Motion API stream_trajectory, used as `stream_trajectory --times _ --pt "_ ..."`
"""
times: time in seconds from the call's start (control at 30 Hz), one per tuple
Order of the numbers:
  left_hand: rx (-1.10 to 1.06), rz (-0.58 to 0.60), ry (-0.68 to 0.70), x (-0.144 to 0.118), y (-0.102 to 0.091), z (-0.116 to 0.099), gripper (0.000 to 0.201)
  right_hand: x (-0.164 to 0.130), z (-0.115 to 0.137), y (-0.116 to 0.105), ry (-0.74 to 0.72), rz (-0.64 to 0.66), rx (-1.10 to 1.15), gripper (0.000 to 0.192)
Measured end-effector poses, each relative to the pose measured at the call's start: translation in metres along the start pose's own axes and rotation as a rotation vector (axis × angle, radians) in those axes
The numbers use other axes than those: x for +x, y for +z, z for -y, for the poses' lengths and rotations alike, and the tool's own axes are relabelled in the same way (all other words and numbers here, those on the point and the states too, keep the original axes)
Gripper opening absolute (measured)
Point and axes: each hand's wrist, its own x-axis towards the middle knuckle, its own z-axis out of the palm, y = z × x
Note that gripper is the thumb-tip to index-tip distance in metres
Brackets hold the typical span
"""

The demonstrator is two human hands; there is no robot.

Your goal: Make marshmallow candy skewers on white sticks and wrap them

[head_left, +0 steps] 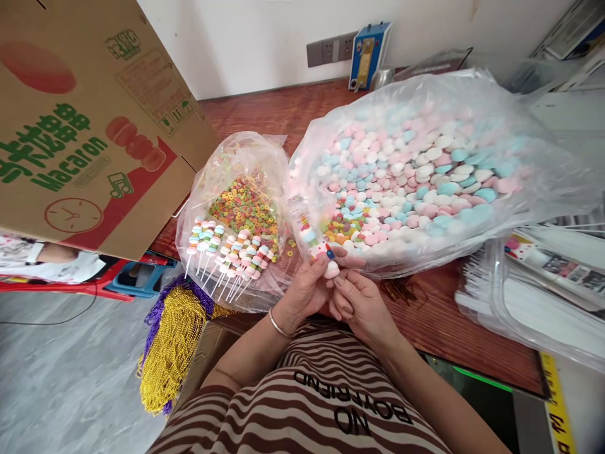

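My left hand and my right hand meet in front of my body, both closed. Between their fingertips is a rounded pinkish-white candy. Something small and blue shows by the left fingertips. A colourful candy-patterned strip runs up and left from the left fingers; I cannot tell if it is printed wrapping or real candy. Left of my hands, several candy skewers on white sticks lie on a clear bag of small coloured rings. Beyond my hands, a large clear bag holds pastel candy discs.
A tall cardboard box stands at the left. Yellow and purple bead strings hang below the table edge. At the right lie a clear plastic tray and printed packaging. A blue device stands by the wall sockets.
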Motion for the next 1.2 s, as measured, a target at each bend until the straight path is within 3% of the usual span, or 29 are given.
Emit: stream_trajectory --times 0.07,0.13,0.2,0.27,0.37,0.5,0.57,0.7,0.8,0.93,1.03,1.13,1.2 --pt "0.056 0.096 0.026 0.002 -0.006 -0.012 0.085 0.0 0.0 -0.002 0.007 0.009 0.047 0.031" --pt "0.049 0.105 0.119 0.005 -0.007 -0.028 0.102 0.0 -0.001 -0.004 0.016 0.021 0.02 0.03" --pt "0.011 0.012 0.23 0.008 -0.004 -0.044 0.092 -0.001 0.0 -0.005 0.028 0.034 -0.073 0.031" --pt "-0.024 -0.11 0.286 0.011 0.001 -0.055 0.061 -0.003 0.003 -0.003 -0.024 0.035 -0.279 0.03" --pt "-0.114 -0.222 0.304 0.015 0.008 -0.064 0.023 -0.011 0.007 -0.001 -0.298 -0.011 -0.783 0.025" --pt "-0.242 -0.246 0.337 0.018 0.015 -0.06 0.02 -0.019 0.003 -0.005 -0.834 -0.124 -1.404 0.024" --pt "-0.25 -0.211 0.309 0.018 0.018 -0.048 0.021 -0.018 -0.003 -0.005 -0.962 -0.156 -1.525 0.025" --pt "-0.183 -0.147 0.243 0.013 0.024 -0.014 0.03 -0.008 -0.01 0.001 -0.871 -0.222 -1.466 0.029" --pt "-0.082 -0.122 0.215 0.006 0.022 0.0 0.042 -0.005 -0.008 0.0 -0.801 -0.269 -1.373 0.027" --pt "-0.068 -0.127 0.16 0.003 0.014 -0.015 0.052 -0.01 -0.003 -0.008 -0.808 -0.259 -1.36 0.021" --pt "-0.143 -0.159 0.221 0.007 0.013 -0.03 0.034 -0.014 -0.006 -0.011 -0.805 -0.209 -1.378 0.021" --pt "-0.172 -0.164 0.259 0.009 0.017 -0.025 0.019 -0.014 -0.012 -0.006 -0.694 -0.196 -1.287 0.023" --pt "-0.122 -0.169 0.271 0.009 0.02 -0.013 0.023 -0.012 -0.013 -0.002 -0.596 -0.216 -1.179 0.025"
